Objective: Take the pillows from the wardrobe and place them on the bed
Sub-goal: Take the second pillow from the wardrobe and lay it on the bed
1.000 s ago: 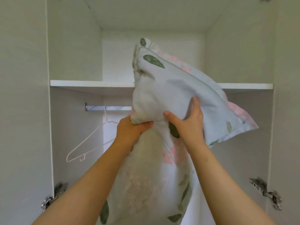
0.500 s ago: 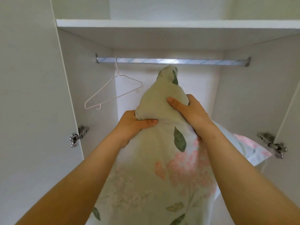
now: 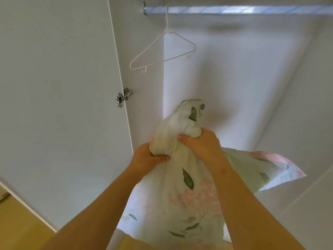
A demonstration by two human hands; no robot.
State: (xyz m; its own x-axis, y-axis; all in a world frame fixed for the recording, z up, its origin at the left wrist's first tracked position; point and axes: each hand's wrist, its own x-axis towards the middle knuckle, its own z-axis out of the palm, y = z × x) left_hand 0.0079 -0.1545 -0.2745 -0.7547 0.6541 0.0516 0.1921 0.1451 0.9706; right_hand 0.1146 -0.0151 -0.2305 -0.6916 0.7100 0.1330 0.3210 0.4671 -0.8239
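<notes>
Pillow (image 3: pixel 182 192) clear of wardrobe (image 3: pixel 140 73) walls

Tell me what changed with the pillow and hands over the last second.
The floral pillow came down from shelf height, past the rail, to well below the hanger; the view tilted down with it, so the shelf is out of sight. The right hand shifted from the pillow's side to bunching its top. Unchanged: the left hand grips the fabric, and the hanger hangs on the rail.
</notes>
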